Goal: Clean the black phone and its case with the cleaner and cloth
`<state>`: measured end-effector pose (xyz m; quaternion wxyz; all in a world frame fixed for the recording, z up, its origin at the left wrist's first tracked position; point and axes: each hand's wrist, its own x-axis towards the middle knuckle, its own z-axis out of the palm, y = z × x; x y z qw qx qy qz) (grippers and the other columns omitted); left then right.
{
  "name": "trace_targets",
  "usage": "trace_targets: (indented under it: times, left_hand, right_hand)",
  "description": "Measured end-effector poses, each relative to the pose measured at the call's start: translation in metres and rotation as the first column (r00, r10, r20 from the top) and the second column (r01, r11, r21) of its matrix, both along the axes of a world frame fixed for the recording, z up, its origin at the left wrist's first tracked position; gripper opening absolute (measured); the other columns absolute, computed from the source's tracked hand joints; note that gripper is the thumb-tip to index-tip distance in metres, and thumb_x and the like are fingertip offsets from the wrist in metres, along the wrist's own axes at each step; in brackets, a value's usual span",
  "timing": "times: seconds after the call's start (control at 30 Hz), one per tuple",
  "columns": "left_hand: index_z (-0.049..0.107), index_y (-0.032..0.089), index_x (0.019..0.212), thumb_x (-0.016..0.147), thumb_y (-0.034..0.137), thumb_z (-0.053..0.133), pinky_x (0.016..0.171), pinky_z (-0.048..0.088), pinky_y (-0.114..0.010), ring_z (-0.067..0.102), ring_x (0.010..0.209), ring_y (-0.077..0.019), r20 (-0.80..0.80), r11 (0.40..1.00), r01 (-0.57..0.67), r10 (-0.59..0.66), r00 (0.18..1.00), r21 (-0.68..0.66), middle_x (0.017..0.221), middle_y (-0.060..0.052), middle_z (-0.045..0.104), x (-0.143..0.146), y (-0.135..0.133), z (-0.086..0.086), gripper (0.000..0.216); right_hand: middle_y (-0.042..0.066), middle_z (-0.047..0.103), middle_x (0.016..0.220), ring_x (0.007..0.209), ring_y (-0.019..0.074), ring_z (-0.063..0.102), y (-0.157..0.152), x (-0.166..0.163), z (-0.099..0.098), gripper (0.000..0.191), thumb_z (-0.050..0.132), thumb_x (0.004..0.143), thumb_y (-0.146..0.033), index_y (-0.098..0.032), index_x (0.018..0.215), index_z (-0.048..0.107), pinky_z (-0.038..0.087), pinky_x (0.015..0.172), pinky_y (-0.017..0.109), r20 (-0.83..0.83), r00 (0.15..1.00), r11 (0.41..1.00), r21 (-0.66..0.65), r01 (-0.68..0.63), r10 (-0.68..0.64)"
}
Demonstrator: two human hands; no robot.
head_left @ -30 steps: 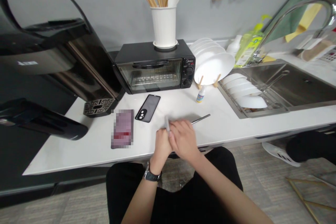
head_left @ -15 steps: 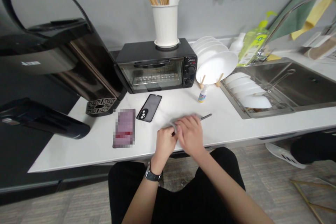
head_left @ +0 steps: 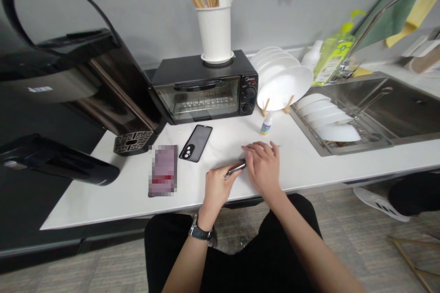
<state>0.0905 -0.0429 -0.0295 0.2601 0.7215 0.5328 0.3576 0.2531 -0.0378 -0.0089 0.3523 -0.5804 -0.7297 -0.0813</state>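
My left hand (head_left: 218, 187) is closed on a slim, dark, shiny pen-like rod (head_left: 237, 168). The rod points right, and its far end lies close to the thumb of my right hand (head_left: 264, 165). That right hand is bent over the counter with its fingers pressed together. Past its fingers a thin pale tip sticks out on the right; whatever lies under the palm is hidden. Left of the hands is a clear phone case (head_left: 195, 143) with a black rim. Beside it lies a flat purple phone-shaped thing (head_left: 164, 167), blurred into blocks. A small white bottle (head_left: 266, 124) stands behind my right hand.
A black toaster oven (head_left: 206, 94) at the back carries a white holder (head_left: 215, 32) of chopsticks. White plates (head_left: 285, 87) stand in a rack near the sink (head_left: 405, 105), which holds bowls (head_left: 338, 132). Left are a black dispenser (head_left: 113, 87) and a dark flask (head_left: 65, 160).
My hands have drawn apart, the right one shifting right. The shiny rod now shows between them. The dark rod end that stuck out right of my right hand is mostly covered.
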Motion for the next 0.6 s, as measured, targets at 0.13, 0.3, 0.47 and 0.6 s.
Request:
trace_targets:
  times: [0.13,0.3,0.47,0.6]
  left_hand:
    - [0.080,0.015,0.078,0.088,0.008,0.061,0.058,0.046,-0.029,0.068,0.059,-0.0211,-0.091,0.999,-0.034,0.036,0.995,0.022,0.072,-0.011,0.079,-0.005,0.002,-0.005,0.022]
    - [0.082,0.019,0.087,0.091,0.017,0.066,0.065,0.052,-0.026,0.073,0.067,-0.0206,-0.050,1.000,-0.010,0.011,0.999,0.024,0.078,-0.007,0.081,-0.004,-0.001,-0.002,0.017]
    - [0.082,0.030,0.112,0.095,0.030,0.072,0.083,0.057,-0.026,0.079,0.091,-0.0198,0.095,0.999,0.042,-0.044,0.995,0.020,0.109,-0.002,0.083,0.000,-0.002,0.002,0.019]
    - [0.079,0.020,0.081,0.094,0.022,0.065,0.063,0.051,-0.027,0.069,0.061,-0.0184,-0.013,0.998,-0.033,0.033,0.999,0.056,0.076,-0.005,0.080,-0.002,0.000,-0.007,0.020]
  right_hand:
    - [0.013,0.067,0.140,0.128,0.0274,0.054,-0.025,-0.049,-0.003,0.051,0.039,0.108,-0.028,-0.010,0.155,0.047,0.031,0.111,0.044,0.065,0.942,0.944,-0.043,-0.326,0.328]
    - [0.012,0.073,0.119,0.104,0.0278,0.059,-0.009,0.001,-0.007,0.044,0.039,0.109,-0.032,-0.012,0.142,0.060,0.038,0.092,0.043,0.141,0.964,0.974,-0.033,-0.223,0.226]
    - [0.008,0.066,0.075,0.080,0.0259,0.053,0.012,0.037,-0.003,0.043,0.037,0.109,-0.025,-0.020,0.080,0.068,0.034,0.077,0.041,0.105,0.993,0.998,-0.017,0.059,-0.057]
    - [0.008,0.073,0.095,0.091,0.0256,0.057,-0.011,-0.025,-0.002,0.031,0.042,0.106,-0.024,-0.019,0.098,0.072,0.036,0.090,0.043,0.034,0.992,0.991,-0.050,-0.123,0.125]
